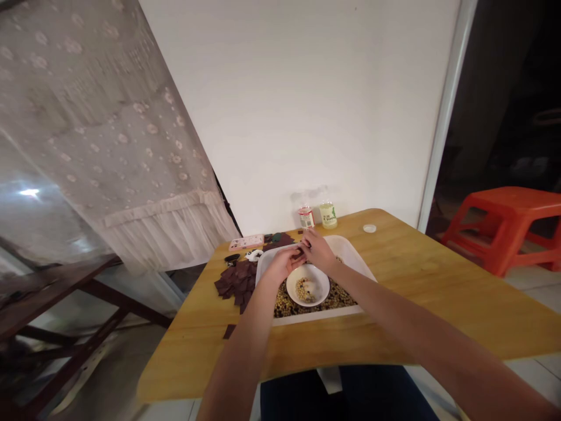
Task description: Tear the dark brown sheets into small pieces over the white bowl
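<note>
My left hand and my right hand meet above the far side of a white bowl. Both are closed, their fingers around a small dark brown piece that is mostly hidden. It resembles the flat brown pieces heaped left of the tray; whether it is a pouch I cannot tell. The bowl holds some pale and dark beads or seeds. It rests in a white tray spread with many more yellowish and dark ones.
On the wooden table stand a red-labelled bottle and a green-labelled bottle, near a white lid. A pink phone-like case lies back left. A single brown piece lies front left. An orange stool stands right.
</note>
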`<control>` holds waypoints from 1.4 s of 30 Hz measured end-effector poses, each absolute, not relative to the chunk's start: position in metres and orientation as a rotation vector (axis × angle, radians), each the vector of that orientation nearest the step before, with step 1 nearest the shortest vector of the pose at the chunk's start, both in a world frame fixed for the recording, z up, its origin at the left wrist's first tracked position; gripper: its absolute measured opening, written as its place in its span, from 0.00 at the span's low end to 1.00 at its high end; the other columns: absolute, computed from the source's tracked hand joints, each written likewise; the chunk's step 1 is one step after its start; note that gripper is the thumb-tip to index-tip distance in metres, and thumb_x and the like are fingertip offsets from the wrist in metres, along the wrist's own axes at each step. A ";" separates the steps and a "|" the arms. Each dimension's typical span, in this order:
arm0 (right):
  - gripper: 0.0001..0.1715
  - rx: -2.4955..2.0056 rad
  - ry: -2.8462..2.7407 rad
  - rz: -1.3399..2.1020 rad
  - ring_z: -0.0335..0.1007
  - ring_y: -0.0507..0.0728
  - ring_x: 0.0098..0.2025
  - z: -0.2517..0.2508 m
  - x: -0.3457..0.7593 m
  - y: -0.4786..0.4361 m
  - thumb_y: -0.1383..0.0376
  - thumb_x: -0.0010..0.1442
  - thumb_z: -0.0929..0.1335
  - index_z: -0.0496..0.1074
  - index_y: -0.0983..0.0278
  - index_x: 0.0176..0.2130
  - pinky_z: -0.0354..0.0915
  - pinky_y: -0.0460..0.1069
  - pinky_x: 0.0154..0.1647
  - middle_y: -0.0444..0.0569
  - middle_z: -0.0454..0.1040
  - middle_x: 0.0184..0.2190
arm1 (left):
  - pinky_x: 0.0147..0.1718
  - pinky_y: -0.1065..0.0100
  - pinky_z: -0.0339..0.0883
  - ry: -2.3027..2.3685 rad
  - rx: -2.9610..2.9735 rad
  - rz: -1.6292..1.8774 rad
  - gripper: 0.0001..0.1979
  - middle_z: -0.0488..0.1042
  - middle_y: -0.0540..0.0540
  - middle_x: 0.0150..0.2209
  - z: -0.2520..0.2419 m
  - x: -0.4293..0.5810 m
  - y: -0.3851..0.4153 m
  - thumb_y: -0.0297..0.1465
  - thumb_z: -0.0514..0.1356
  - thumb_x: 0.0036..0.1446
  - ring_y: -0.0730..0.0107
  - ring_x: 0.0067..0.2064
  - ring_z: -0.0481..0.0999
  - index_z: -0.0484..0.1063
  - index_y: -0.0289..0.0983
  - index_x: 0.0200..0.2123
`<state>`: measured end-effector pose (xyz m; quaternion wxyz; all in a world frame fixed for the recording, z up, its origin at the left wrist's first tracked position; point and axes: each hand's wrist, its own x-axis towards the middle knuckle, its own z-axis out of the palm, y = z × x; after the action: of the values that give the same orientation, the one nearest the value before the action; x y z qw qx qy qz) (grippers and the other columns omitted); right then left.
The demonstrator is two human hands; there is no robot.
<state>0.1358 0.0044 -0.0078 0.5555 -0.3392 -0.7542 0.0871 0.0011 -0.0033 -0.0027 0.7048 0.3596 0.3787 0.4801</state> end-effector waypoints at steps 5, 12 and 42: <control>0.13 -0.796 -1.790 0.230 0.53 0.53 0.28 -0.008 0.133 0.003 0.74 0.50 0.60 0.48 0.61 0.23 0.53 0.47 0.29 0.43 0.55 0.24 | 0.42 0.64 0.68 0.845 0.789 1.069 0.08 0.73 0.46 0.23 -0.004 0.001 -0.002 0.15 0.55 0.45 0.73 0.28 0.74 0.70 0.31 0.23; 0.10 -0.760 -1.804 0.237 0.56 0.53 0.30 -0.005 0.138 0.000 0.74 0.49 0.61 0.53 0.62 0.25 0.56 0.47 0.32 0.45 0.59 0.27 | 0.44 0.64 0.67 0.873 0.757 1.096 0.08 0.73 0.46 0.24 0.001 0.001 -0.006 0.15 0.56 0.44 0.73 0.28 0.74 0.70 0.31 0.21; 0.11 -0.814 -1.839 0.206 0.55 0.53 0.30 -0.005 0.140 0.003 0.74 0.52 0.59 0.51 0.61 0.24 0.55 0.47 0.31 0.45 0.57 0.27 | 0.43 0.65 0.68 0.925 0.680 1.061 0.09 0.74 0.44 0.26 0.006 0.003 -0.009 0.15 0.54 0.46 0.70 0.31 0.76 0.69 0.31 0.23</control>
<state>0.1403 0.0033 -0.0049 0.5313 -0.3410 -0.7707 0.0862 0.0032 -0.0092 0.0061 0.7097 0.3065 0.4170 0.4780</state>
